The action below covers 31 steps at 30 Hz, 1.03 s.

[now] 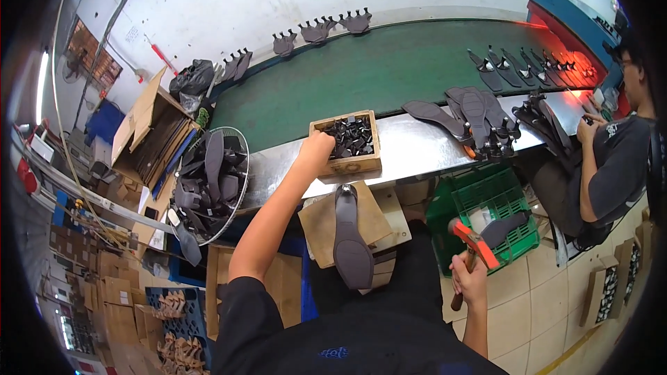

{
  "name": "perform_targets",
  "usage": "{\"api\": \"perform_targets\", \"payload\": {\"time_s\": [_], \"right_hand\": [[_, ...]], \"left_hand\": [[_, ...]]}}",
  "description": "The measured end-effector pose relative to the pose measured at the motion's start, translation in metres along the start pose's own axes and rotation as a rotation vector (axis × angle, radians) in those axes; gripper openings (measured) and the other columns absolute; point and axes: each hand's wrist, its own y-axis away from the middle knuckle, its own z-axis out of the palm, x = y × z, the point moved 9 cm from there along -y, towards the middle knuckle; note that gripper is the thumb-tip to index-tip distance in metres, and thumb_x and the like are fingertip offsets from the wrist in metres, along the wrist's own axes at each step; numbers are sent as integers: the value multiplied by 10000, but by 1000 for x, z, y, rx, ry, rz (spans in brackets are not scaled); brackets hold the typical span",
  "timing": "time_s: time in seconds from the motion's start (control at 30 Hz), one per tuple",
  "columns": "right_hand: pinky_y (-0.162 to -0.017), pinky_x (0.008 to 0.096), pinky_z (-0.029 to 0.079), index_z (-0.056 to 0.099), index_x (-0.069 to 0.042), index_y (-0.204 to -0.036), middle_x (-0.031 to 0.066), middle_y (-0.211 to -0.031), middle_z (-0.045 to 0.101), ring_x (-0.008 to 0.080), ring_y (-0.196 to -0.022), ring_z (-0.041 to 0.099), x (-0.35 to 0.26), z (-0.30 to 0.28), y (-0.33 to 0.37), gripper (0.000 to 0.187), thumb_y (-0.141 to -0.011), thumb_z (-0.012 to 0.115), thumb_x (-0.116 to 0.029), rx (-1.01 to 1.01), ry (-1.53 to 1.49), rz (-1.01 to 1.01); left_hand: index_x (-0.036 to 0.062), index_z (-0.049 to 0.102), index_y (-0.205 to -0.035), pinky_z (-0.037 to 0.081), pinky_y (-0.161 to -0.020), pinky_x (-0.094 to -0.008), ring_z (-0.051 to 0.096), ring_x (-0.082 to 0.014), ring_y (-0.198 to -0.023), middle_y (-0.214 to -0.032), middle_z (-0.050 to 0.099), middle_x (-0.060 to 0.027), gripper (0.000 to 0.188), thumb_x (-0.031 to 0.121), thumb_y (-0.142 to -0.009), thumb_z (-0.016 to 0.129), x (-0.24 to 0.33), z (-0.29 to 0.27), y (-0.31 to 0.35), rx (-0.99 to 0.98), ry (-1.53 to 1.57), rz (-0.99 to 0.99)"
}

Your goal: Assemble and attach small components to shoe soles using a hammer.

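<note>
My left hand (319,147) reaches over the near-left edge of a wooden box (361,165) filled with small black pieces (356,137). Its fingers curl down among those pieces, and whatever they pinch is hidden. In front of me a dark grey shoe sole (353,246) lies on a square wooden board (316,226), heel end away from me and toe end toward me. Off to the right, my right hand (470,279) is wrapped round the wooden handle of a hammer (478,244) with a red-orange head, held up clear of the sole.
A green conveyor belt (389,62) runs behind a metal ledge (410,146). More soles (479,114) are piled on the ledge. A wire basket of soles (215,180) stands left, a green crate (455,201) right. A co-worker (611,160) sits at far right.
</note>
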Motion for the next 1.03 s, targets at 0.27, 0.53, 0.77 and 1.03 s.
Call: {"api": "perform_targets", "payload": {"time_s": [0.27,0.53,0.77,1.03], "right_hand": [[-388,216,303,700,-13,-1039,-25,-531,516,39,-394,423,-60,71,-45,165,-971,623,-142,-191,57,-144],[-537,202,422,674,4,-1146,69,-876,706,66,-617,557,-133,159,-39,224,-946,654,-94,-373,16,-331],[-424,189,362,652,57,-1064,123,-921,683,41,-479,478,-149,200,-14,212,-918,691,-91,-531,-27,-315],[-436,204,391,648,52,-1052,144,-964,678,48,-500,503,-127,215,-20,229,-882,732,-77,-660,33,-223]], "left_hand": [[-39,683,-1078,574,-800,-322,701,-190,-904,-984,713,-90,212,26,-881,642,-35,-30,54,255,1471,-496],[-66,640,-1146,589,-794,-298,722,-221,-902,-1013,711,-162,274,-12,-885,702,99,-150,170,476,2043,-454],[-44,708,-1029,569,-793,-269,704,-191,-898,-983,716,-132,247,-113,-792,725,112,-205,212,656,1510,-93],[-19,705,-1093,554,-798,-259,692,-195,-920,-1082,689,-137,245,-56,-851,716,98,-168,217,519,1720,-324]]}}
